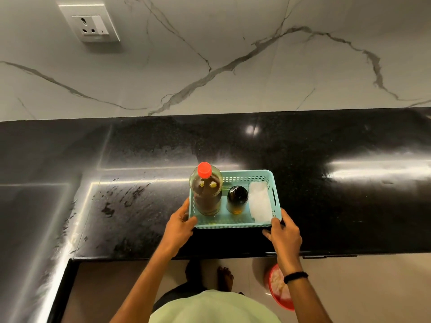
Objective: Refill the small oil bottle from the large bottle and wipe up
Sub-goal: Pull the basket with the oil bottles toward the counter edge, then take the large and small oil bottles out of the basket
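A turquoise plastic basket [233, 226] rests on the black countertop near its front edge. Inside it, at the left, stands a large clear bottle [206, 194] of brownish oil with a red cap. A small dark-capped bottle [237, 199] with a little amber oil stands in the middle. A white folded cloth or tissue [260, 202] lies along the right side. My left hand [180, 226] grips the basket's front left corner. My right hand [283, 234] grips its front right corner.
The glossy black countertop [326, 206] runs left and right and turns a corner at the left. A marble wall with a socket [89, 25] rises behind. On the floor below are bare feet and a red bucket [279, 287] at the right.
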{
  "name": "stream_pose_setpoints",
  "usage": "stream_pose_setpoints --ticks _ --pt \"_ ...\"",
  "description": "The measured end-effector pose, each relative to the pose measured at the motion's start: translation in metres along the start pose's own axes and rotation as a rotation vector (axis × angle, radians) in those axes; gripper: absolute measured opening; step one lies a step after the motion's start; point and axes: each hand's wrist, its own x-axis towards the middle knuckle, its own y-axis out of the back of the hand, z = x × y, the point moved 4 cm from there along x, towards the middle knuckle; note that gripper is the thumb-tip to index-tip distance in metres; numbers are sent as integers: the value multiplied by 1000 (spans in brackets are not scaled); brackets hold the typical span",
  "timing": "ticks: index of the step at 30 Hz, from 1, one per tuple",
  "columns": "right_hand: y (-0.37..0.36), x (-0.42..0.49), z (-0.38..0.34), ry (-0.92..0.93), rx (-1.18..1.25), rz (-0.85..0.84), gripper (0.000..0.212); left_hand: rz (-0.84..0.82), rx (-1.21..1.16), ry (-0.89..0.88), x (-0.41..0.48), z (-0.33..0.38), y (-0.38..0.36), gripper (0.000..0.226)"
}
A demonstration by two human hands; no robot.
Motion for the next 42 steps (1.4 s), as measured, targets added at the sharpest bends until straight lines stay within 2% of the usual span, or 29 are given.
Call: stream_pose_setpoints --ticks 5,7,10,12,14,16,19,22,24,31,42 --pt "5 -6 1 -6 -44 -56 37 13 85 20 -4 -4 6 70" --pt "8 -9 -6 14 -154 -78 35 7 119 32 -3 0 10 72" --pt "13 -15 -27 118 -446 25 56 48 167 21 -1 12 22 86" --pt "9 -23 -52 257 -467 92 67 85 216 -32 2 26 33 95" --pt "-3 -28 -77 368 -459 22 70 73 260 -104 4 44 40 100" --pt "-24 -28 -98 428 -472 -155 71 37 315 -157 6 61 40 99" --pt "-58 -29 -121 498 -518 -406 72 29 372 -244 6 81 37 84" --pt "-80 -26 -135 590 -603 -434 73 30 365 -331 3 91 34 61" --pt "-86 -24 -140 632 -641 -402 71 38 362 -344 1 92 34 58" --pt "-78 -14 -128 585 -740 -386 66 51 357 -349 -2 92 35 59" --pt "-57 3 -128 525 -691 -366 63 55 363 -347 -3 92 35 58"
